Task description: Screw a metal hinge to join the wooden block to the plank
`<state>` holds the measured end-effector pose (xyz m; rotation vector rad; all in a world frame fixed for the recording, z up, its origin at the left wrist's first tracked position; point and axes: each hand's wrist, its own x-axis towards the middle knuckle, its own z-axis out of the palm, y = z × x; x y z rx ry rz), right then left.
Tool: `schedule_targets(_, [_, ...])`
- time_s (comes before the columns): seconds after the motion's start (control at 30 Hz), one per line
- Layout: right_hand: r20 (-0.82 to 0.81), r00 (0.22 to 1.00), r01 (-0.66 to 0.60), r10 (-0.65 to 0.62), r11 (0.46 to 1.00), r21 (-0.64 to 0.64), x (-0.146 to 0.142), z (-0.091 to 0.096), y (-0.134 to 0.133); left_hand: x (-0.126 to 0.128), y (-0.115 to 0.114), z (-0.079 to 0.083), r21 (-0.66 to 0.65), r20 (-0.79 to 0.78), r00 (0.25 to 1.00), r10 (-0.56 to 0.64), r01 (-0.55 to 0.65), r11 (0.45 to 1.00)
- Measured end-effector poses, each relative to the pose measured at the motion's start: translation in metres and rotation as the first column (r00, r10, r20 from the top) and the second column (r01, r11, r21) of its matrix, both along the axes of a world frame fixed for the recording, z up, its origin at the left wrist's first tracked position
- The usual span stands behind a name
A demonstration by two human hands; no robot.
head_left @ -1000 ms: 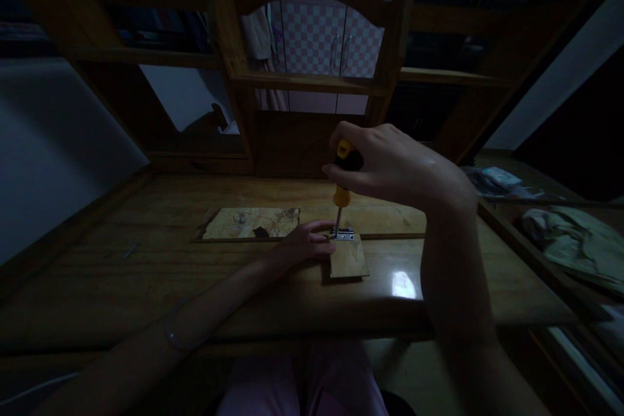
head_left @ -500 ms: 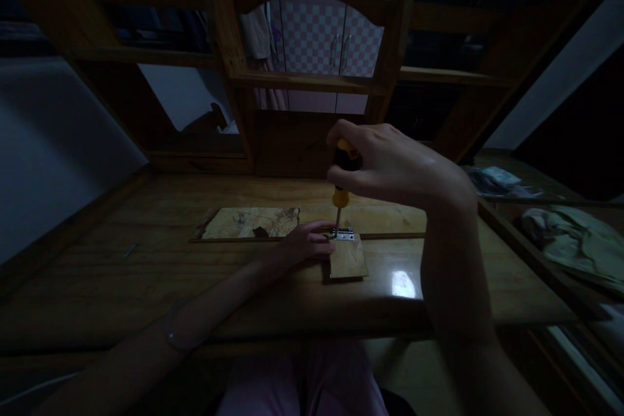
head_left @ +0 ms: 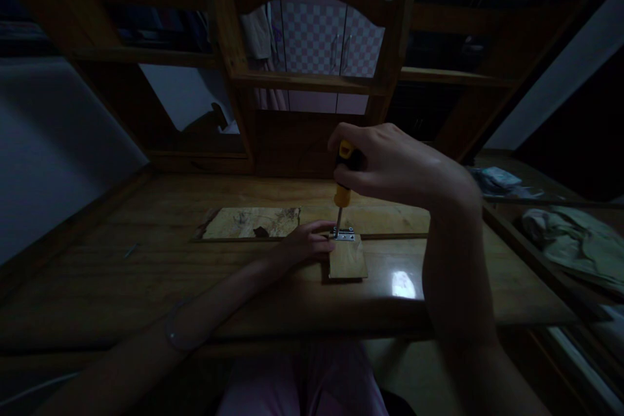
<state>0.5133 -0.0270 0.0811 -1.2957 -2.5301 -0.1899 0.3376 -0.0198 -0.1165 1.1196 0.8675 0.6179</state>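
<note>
In my right hand (head_left: 385, 159) is a screwdriver (head_left: 342, 197) with a yellow and black handle, its fingers wrapped round the grip. The shaft points down, nearly upright, with its tip at the left part of a small metal hinge (head_left: 347, 235). That hinge lies along the far edge of a small wooden block (head_left: 348, 259). My left hand (head_left: 307, 240) steadies the block from the left, fingertips against its edge and the hinge. Whatever lies under the screwdriver tip is too small to make out.
Behind the block lies a long wooden board (head_left: 253, 223) with a rough, stained left part. A small thin light-coloured object (head_left: 130, 250) rests at the left of the desk (head_left: 160, 286). Wooden shelving (head_left: 307, 82) rises at the back. Crumpled cloth (head_left: 570, 240) sits at the right.
My right hand and the screwdriver handle have turned and shifted slightly to the right. The tip stays at the hinge, and my left hand keeps its place.
</note>
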Motion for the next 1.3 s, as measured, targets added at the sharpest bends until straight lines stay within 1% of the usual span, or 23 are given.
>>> schedule_targets(0.17, [-0.002,0.999,0.040,-0.039,0.997,0.062,-0.003,-0.003,-0.001,0.000,0.006,-0.007,0.034,-0.045,0.999,0.020,-0.019,0.999])
schedule_targets(0.27, [-0.005,1.000,0.027,-0.027,0.999,0.041,-0.004,-0.002,-0.003,0.000,0.006,-0.006,0.022,-0.027,1.000,0.002,-0.002,1.000])
schedule_targets(0.37, [-0.002,1.000,-0.011,0.011,1.000,0.012,-0.003,0.000,-0.003,0.000,0.005,-0.006,-0.006,-0.039,0.999,0.020,-0.020,1.000])
schedule_targets(0.47, [0.007,1.000,-0.005,0.004,1.000,0.027,-0.003,-0.001,-0.002,0.000,0.005,-0.007,-0.004,-0.044,0.999,0.023,-0.024,1.000])
schedule_targets(0.53, [0.007,1.000,0.015,-0.015,0.998,0.055,-0.003,-0.002,-0.002,-0.001,0.006,-0.007,0.037,-0.081,0.997,0.019,-0.016,0.999])
schedule_targets(0.6, [0.006,1.000,0.028,-0.029,0.998,0.062,-0.003,-0.002,-0.002,-0.002,0.007,-0.007,0.117,-0.135,0.991,0.009,0.007,0.993])
schedule_targets(0.7, [0.005,1.000,0.017,-0.017,0.999,0.034,-0.004,0.000,-0.003,-0.004,0.010,-0.010,0.257,-0.185,0.983,0.005,0.043,0.966])
schedule_targets(0.77, [0.013,1.000,-0.002,0.002,1.000,0.010,-0.004,0.002,-0.004,-0.005,0.011,-0.013,0.284,-0.176,0.984,0.005,0.046,0.958])
schedule_targets(0.83, [0.020,1.000,-0.007,0.007,1.000,0.011,-0.005,0.001,-0.004,-0.005,0.011,-0.017,0.245,-0.134,0.991,-0.012,0.045,0.969])
schedule_targets(0.9, [0.021,1.000,0.012,-0.013,0.999,0.043,-0.006,-0.001,-0.004,-0.004,0.010,-0.019,0.182,-0.081,0.996,-0.042,0.056,0.982])
schedule_targets(1.0, [0.024,0.998,0.052,-0.054,0.996,0.072,-0.007,-0.002,-0.004,-0.002,0.008,-0.017,0.124,-0.050,0.996,-0.070,0.076,0.989])
schedule_targets(1.07, [0.022,0.998,0.051,-0.052,0.997,0.051,-0.006,-0.001,-0.005,-0.002,0.006,-0.015,0.107,-0.035,0.996,-0.078,0.081,0.991])
schedule_targets(1.2, [0.006,1.000,-0.015,0.015,1.000,0.000,-0.006,0.001,-0.005,-0.002,0.002,-0.012,0.103,0.041,0.993,-0.115,0.110,0.989])
schedule_targets(1.3, [0.009,1.000,0.001,-0.002,1.000,0.029,-0.006,-0.001,-0.004,-0.003,0.000,-0.009,0.112,0.045,0.991,-0.125,0.119,0.987])
